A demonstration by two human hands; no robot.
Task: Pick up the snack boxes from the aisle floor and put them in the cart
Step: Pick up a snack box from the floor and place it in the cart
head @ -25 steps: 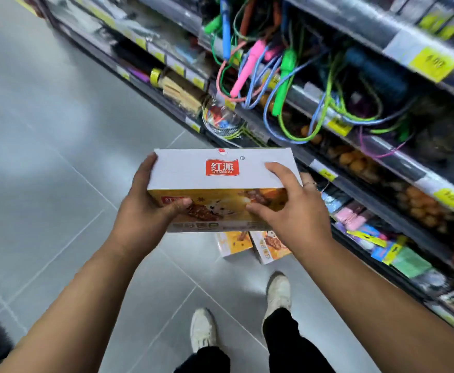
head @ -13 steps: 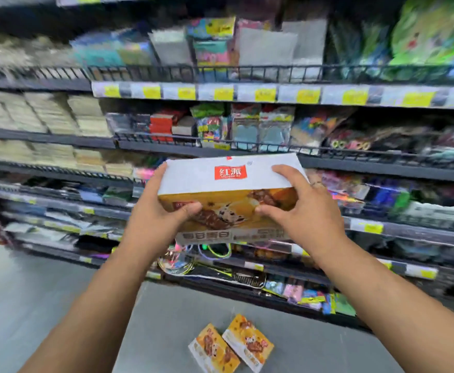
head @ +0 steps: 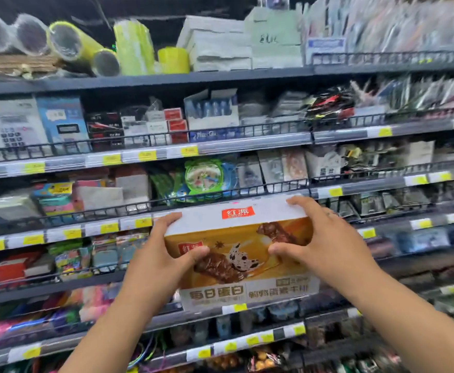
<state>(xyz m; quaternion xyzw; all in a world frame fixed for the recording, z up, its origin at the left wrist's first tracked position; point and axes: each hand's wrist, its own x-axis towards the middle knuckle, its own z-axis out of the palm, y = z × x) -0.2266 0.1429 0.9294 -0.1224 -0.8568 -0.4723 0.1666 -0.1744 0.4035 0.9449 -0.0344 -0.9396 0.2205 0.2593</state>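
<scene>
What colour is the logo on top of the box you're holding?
Red with white characters, on the white top of the snack box; head view shows it.

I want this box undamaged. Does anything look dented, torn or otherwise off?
Nothing stands out on the snack box: its top and front look flat and untorn, gripped between the left hand and right hand. Only the yellow rolls on the top shelf lie at mixed angles.

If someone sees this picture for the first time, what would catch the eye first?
Probably the orange-and-white snack box with a red logo, gripped at centre frame between the left hand and the right hand. Behind it, crowded shelves with yellow price tags fill the view.
</scene>
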